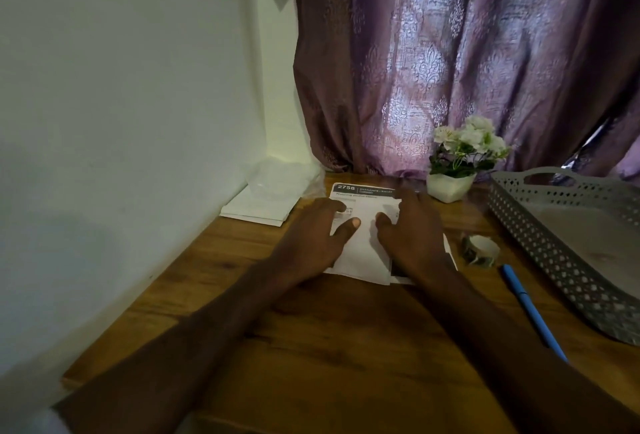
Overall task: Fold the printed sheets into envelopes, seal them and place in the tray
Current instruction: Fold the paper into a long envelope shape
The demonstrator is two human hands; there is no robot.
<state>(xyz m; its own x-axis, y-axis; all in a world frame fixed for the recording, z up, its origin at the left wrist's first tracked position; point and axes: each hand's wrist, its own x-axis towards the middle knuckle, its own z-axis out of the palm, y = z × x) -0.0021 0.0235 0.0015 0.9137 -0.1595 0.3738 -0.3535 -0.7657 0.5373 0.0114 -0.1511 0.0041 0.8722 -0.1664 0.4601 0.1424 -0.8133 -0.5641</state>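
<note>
on the near part of the brown wooden table [311,347] both forearms reach forward to the work. the left hand [311,236] lies flat with its fingers straight and a little spread, pressing the left side of the white printed paper sheet [360,250]; the right hand [412,232] does the same on the right side, fingers extended, thumb turned inward toward the other thumb. neither hand pinches anything. the sheet lies in the middle of the table, its lower part apparently doubled up over itself, the dark header with "2758" showing beyond the fingertips.

the step looks like flattening a fold. to do it well, keep one palm anchoring the paper while the other runs outward along the crease, so the layers do not skew; check the side edges line up before pressing hard, since a sharp crease is hard to undo.

just right of the sheet sits a small roll of clear tape [479,250], then a blue pen [530,309], then the grey perforated plastic tray [540,236], which looks bare where it is visible. further left, a stack of white envelopes [259,208] rests against the wall under crumpled clear plastic. at the back stands a white pot of white artificial flowers [460,159].
</note>
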